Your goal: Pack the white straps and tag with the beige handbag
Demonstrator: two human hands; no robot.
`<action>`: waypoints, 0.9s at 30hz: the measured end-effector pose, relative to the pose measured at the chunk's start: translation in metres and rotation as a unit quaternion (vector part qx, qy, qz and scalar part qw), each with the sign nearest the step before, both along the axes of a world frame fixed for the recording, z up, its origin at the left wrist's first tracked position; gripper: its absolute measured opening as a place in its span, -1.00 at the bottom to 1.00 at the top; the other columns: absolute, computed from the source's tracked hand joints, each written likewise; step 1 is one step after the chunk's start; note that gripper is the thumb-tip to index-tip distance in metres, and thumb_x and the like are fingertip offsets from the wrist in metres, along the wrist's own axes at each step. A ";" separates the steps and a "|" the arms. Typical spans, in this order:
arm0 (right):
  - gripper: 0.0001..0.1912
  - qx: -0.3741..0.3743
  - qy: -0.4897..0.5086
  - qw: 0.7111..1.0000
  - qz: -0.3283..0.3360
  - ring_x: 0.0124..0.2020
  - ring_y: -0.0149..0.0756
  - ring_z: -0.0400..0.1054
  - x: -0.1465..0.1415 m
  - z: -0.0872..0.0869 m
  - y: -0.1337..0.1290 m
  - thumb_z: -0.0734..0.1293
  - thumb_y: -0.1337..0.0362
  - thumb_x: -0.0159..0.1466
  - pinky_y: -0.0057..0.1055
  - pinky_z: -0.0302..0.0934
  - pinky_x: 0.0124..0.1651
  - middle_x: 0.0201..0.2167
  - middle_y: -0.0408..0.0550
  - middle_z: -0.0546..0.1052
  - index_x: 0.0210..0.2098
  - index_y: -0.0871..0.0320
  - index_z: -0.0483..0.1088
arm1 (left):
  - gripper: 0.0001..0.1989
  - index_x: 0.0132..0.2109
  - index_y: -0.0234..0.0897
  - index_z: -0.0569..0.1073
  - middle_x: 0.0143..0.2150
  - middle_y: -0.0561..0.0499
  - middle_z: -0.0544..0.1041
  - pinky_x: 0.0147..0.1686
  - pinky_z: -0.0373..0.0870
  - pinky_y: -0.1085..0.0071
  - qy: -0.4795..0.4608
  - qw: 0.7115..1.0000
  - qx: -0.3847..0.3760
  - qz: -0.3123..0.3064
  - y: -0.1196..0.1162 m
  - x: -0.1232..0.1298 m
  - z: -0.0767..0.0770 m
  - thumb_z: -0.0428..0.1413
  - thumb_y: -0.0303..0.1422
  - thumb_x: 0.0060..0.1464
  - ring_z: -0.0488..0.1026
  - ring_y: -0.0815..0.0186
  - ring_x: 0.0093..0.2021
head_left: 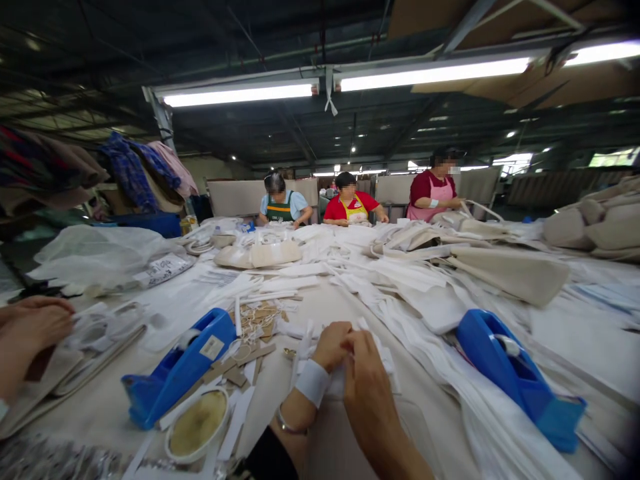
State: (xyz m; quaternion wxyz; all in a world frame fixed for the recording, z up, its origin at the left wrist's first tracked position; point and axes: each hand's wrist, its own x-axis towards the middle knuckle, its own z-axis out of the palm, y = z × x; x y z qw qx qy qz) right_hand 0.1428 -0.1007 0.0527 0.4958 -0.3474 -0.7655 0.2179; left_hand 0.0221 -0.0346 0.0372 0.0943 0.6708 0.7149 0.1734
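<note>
The person's left hand and right hand meet at the middle of the long pale work table, both pinched onto the same small folded white paper piece held between them just above the tabletop. The left wrist wears a white band and a thin bracelet. Narrow white paper strips stick up right beside the left fingers.

To the left of the hands sits a blue plastic tape dispenser with a small label on its side — near it a scatter of brown cardboard slips and, closer to the table edge, a round white dish of yellowish paste. On the right, well apart from the hands, lies a second blue tape dispenser, half bedded in a long drift of white paper sheets.

At the far left edge another person's hands rest on flat beige bags with white handles. Across the table three seated workers — one in a green apron, one in red, one in pink — bend over cream-coloured bags.
</note>
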 end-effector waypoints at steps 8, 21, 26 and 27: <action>-0.41 0.111 -0.256 0.960 -0.013 -0.08 0.00 0.27 0.025 -0.092 -0.026 0.11 0.61 0.06 -0.12 0.20 -0.02 -0.13 0.10 0.49 0.04 0.21 0.41 | -0.70 -0.18 -0.35 0.59 -0.16 -0.23 0.61 -0.12 0.39 0.34 -0.002 0.996 -0.074 0.047 0.015 0.002 -0.002 -0.03 -0.42 0.12 0.53 0.17 -0.12; -0.77 -0.087 -0.036 0.994 0.050 -0.35 -0.31 0.37 0.074 -0.011 0.055 0.21 0.36 0.19 -0.41 0.22 -0.25 -0.41 -0.11 0.49 -0.41 0.08 0.52 | -0.68 -0.09 -0.38 0.56 -0.12 -0.33 0.57 -0.04 0.41 0.23 0.050 0.986 -0.068 0.144 0.015 0.025 -0.005 -0.06 -0.44 0.16 0.52 0.07 -0.03; -0.78 -0.276 0.024 0.961 0.003 -0.66 -0.44 0.12 0.110 0.012 0.134 0.33 0.14 0.07 -0.45 -0.02 -0.54 -0.71 -0.23 0.29 -0.54 0.19 0.42 | -0.69 -0.11 -0.37 0.57 -0.13 -0.31 0.58 -0.04 0.41 0.26 0.043 0.985 -0.054 0.159 0.011 0.027 -0.001 -0.04 -0.44 0.15 0.51 0.09 -0.02; -0.71 -0.295 0.016 0.955 0.016 -0.69 -0.46 0.06 0.112 0.008 0.141 0.31 0.07 0.10 -0.46 -0.07 -0.57 -0.74 -0.27 0.22 -0.55 0.19 0.40 | -0.69 -0.11 -0.37 0.58 -0.13 -0.30 0.58 -0.04 0.41 0.28 0.042 0.984 -0.052 0.162 0.011 0.027 -0.001 -0.05 -0.45 0.15 0.52 0.10 -0.03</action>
